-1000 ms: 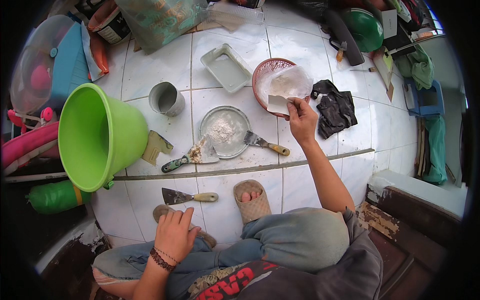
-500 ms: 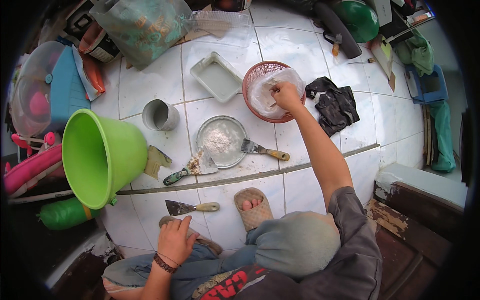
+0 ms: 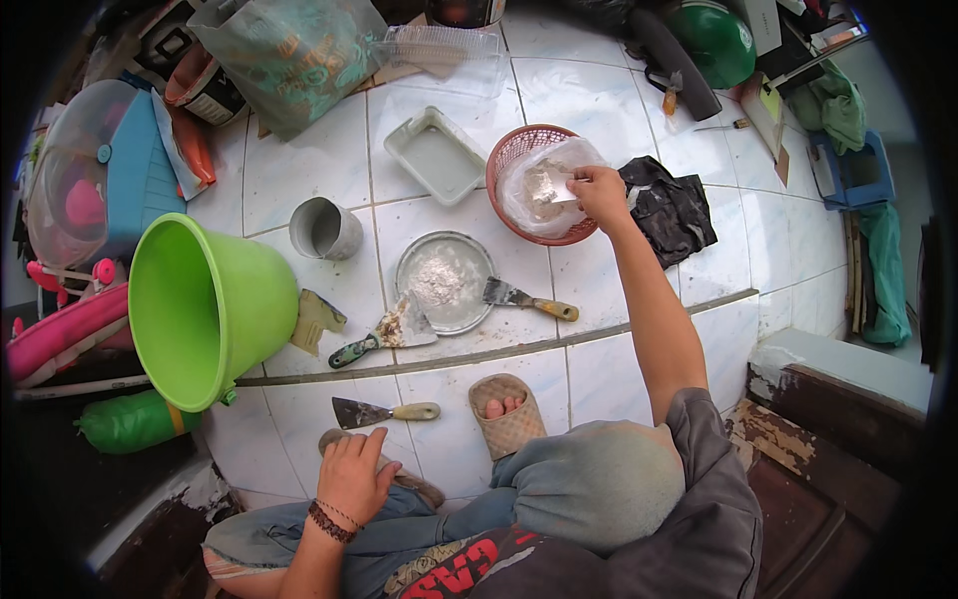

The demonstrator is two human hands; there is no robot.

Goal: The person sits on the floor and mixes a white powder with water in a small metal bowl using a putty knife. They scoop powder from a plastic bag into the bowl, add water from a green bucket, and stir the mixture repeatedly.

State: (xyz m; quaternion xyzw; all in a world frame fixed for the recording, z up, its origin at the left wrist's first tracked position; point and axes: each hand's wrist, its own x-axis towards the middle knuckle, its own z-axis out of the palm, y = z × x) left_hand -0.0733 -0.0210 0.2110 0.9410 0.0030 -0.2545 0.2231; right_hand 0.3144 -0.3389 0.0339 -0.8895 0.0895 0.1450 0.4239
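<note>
My right hand (image 3: 602, 198) pinches a small, pale flat piece (image 3: 561, 187) over a plastic bag of whitish powder (image 3: 529, 205). The bag lines a reddish-brown woven basket (image 3: 496, 160). The piece's exact kind is unclear. Fingers stretched, my left hand (image 3: 351, 477) is empty above my slippered foot, close to a putty knife (image 3: 384, 412) with a wooden handle. Between basket and feet lies a round grey metal tray (image 3: 469, 314) with a heap of white powder (image 3: 437, 282). A green-handled scraper (image 3: 384, 335) and a yellow-handled scraper (image 3: 529, 299) rest against its rim.
A lime-green bucket (image 3: 235, 299) lies tilted at the left, beside a grey metal can (image 3: 326, 232). Behind the tray sits a whitish rectangular plastic tub (image 3: 436, 155). Crumpled black plastic (image 3: 669, 215) is right of the basket. A raised tile edge (image 3: 479, 351) crosses the floor.
My right hand has come up and slightly right out of the bag, bringing the pale piece into sight. My left hand has barely moved.
</note>
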